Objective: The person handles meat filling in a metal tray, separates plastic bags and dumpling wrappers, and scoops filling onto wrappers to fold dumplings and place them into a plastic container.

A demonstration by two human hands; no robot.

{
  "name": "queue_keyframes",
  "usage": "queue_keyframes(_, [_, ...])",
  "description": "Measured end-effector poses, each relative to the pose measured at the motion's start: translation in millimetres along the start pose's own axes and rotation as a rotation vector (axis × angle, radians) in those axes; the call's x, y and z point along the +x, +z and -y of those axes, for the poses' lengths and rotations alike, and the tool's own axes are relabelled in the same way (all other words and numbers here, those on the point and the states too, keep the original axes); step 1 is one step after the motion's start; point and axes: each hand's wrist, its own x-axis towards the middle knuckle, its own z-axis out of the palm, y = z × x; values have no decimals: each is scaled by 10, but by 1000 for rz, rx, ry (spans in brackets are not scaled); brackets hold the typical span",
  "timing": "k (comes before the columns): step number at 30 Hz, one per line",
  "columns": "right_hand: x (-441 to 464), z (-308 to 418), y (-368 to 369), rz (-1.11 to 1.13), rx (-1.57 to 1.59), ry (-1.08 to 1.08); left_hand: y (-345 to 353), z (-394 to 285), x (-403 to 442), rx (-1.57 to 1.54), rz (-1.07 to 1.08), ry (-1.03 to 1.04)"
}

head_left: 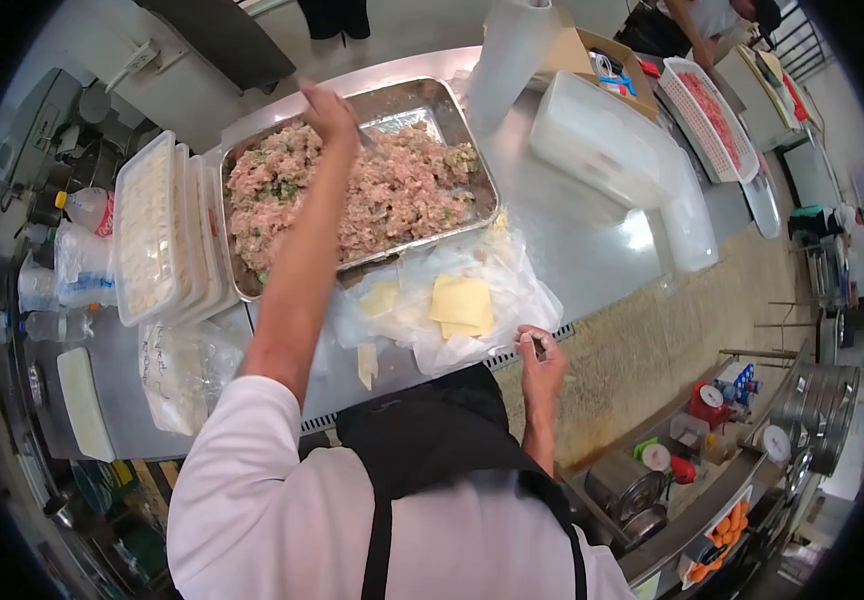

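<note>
My left hand [330,112] is closed over the far side of a large metal tray [347,268] of pink minced meat [297,205] mixed with green bits. A thin tool [366,140] juts from its fingers toward the meat; its kind is unclear. Low at the table's front edge, my right hand [542,362] has its fingers curled in, and what they hold, if anything, is too small to name. To its left lies a stack of square yellow dough wrappers [462,305] on a crumpled plastic sheet [527,290]. A torn wrapper piece [367,365] lies nearby.
Stacked plastic boxes of pale pieces [147,230] stand left of the tray. Translucent tubs [602,140] and a white basket of red meat [717,130] are at the right. Another person [707,25] is at the far right. Pots [627,490] and scales stand lower right.
</note>
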Motion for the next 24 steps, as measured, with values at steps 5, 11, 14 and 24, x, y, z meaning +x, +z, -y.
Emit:
queue_keyframes(5, [-20,-4,98,46,-35,-36,-224,-139,-902,-20,195,-8])
queue_keyframes(11, [110,24,158,67,41,-84,-306,-626,-1155,-27,381,17])
queue_keyframes(14, [128,1,105,41,56,-68,-335,-1000,-1047,-18,317,-108])
queue_keyframes(24, [35,-22,129,65,15,-56,-586,-682,-649,61,-46,24])
